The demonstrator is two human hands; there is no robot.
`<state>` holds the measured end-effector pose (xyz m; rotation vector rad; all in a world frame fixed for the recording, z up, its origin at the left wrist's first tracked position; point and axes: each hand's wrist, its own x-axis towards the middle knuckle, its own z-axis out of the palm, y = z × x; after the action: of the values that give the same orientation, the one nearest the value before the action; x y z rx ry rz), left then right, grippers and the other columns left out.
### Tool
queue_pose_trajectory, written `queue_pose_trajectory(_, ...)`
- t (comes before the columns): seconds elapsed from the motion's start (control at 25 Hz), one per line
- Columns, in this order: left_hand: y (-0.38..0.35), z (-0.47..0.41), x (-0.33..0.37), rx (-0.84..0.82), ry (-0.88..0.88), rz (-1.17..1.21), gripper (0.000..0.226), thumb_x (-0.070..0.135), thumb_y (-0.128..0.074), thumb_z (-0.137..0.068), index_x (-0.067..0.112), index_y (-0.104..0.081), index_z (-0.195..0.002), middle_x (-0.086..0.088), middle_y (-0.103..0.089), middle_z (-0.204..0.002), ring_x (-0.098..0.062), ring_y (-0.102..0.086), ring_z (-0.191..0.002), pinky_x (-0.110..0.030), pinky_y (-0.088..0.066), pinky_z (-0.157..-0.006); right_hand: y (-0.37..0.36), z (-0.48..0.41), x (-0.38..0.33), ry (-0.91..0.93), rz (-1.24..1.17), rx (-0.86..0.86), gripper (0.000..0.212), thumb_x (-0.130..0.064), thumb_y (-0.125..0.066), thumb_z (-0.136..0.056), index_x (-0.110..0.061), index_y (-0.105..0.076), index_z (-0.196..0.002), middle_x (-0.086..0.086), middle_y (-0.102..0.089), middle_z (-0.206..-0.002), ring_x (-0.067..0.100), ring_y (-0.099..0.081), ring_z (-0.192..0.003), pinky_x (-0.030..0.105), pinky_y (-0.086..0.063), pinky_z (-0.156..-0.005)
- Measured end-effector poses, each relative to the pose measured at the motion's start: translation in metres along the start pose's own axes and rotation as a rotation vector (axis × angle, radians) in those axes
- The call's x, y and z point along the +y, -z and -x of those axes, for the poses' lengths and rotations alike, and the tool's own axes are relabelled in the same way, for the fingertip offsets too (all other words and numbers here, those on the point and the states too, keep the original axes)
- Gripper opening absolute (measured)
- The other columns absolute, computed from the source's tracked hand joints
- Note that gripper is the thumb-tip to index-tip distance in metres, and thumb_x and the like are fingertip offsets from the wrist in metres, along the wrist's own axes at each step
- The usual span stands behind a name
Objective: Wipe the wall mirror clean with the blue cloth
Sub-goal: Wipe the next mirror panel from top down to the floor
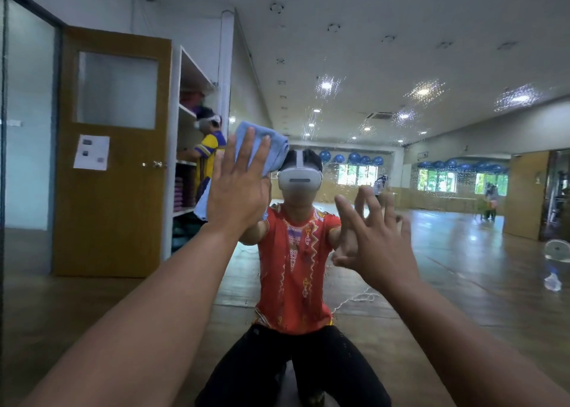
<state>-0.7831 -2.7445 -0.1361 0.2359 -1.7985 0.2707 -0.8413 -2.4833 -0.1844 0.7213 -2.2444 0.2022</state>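
Head feed: I've got the left hand [239, 187] flat on the blue cloth [265, 150], up against the wall mirror [401, 52].

From the head camera I see the left hand's fingers straight and together, palm pressing the cloth to the glass at upper centre-left, with the cloth bunched above the fingertips and a corner hanging below the palm. The right hand [379, 240] holds nothing; its fingers are spread and loosely bent, and the tips meet their own reflection on the glass, lower and to the right of the cloth. Water droplets [428, 90] speckle the mirror's upper right. The glass shows a kneeling figure in a red shirt [293, 268], a wooden door [114, 190] and a white shelf unit [185, 129].
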Motion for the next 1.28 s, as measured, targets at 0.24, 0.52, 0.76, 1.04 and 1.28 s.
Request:
queue_pose_trajectory(0.24, -0.003, 0.015, -0.002, -0.015, 0.083, 0.026, 0.067, 0.033, -0.033, -0.099, 0.028, -0.009, -0.161, -0.002, 0.000, -0.169, -0.029, 0.002, -0.155, -0.050, -0.010, -0.125, 0.038, -0.025, 0.052, -0.131, 0.007, 0.006, 0.137, -0.063, -0.085, -0.068, -0.060, 0.029, -0.144, -0.004, 0.039, -0.162, 0.042, 0.024, -0.151, 0.071, -0.019, -0.118)
queue_pose_trajectory(0.52, 0.008, -0.006, 0.013, -0.034, 0.172, 0.069, 0.065, 0.037, -0.026, -0.099, 0.026, -0.011, -0.161, -0.006, -0.003, -0.169, -0.033, -0.001, -0.155, -0.058, -0.012, -0.123, 0.033, -0.032, 0.075, -0.150, -0.128, -0.096, 0.145, -0.046, -0.095, -0.061, -0.065, 0.022, -0.145, -0.012, 0.054, -0.148, 0.046, 0.030, -0.148, 0.081, -0.009, -0.111)
queue_pose_trajectory(0.76, 0.019, -0.114, 0.091, -0.049, 0.065, 0.088, 0.066, 0.033, -0.037, -0.104, 0.027, -0.004, -0.161, -0.004, 0.005, -0.169, -0.034, 0.005, -0.154, -0.052, -0.004, -0.123, 0.029, -0.032, 0.079, -0.141, -0.139, -0.085, 0.139, -0.044, -0.093, -0.065, -0.063, 0.018, -0.148, -0.010, 0.045, -0.158, 0.044, 0.030, -0.148, 0.079, -0.008, -0.111)
queue_pose_trajectory(1.04, -0.012, -0.006, 0.093, -0.038, -0.680, -0.006, 0.068, 0.028, -0.045, -0.091, 0.022, -0.031, -0.157, -0.010, -0.019, -0.166, -0.039, -0.016, -0.152, -0.058, -0.022, -0.119, 0.029, -0.031, 0.080, -0.141, -0.143, -0.076, 0.138, -0.040, -0.092, -0.068, -0.063, 0.019, -0.147, -0.012, 0.046, -0.156, 0.044, 0.032, -0.148, 0.079, -0.008, -0.111)
queue_pose_trajectory(1.28, -0.002, 0.059, -0.025, -0.112, -0.704, -0.089, 0.067, 0.020, -0.046, -0.090, 0.018, -0.032, -0.155, -0.015, -0.025, -0.164, -0.040, -0.017, -0.151, -0.060, -0.022, -0.118, 0.028, -0.030, 0.080, -0.144, -0.155, -0.076, 0.137, -0.042, -0.092, -0.068, -0.062, 0.016, -0.150, -0.012, 0.048, -0.155, 0.042, 0.033, -0.148, 0.078, -0.006, -0.112)
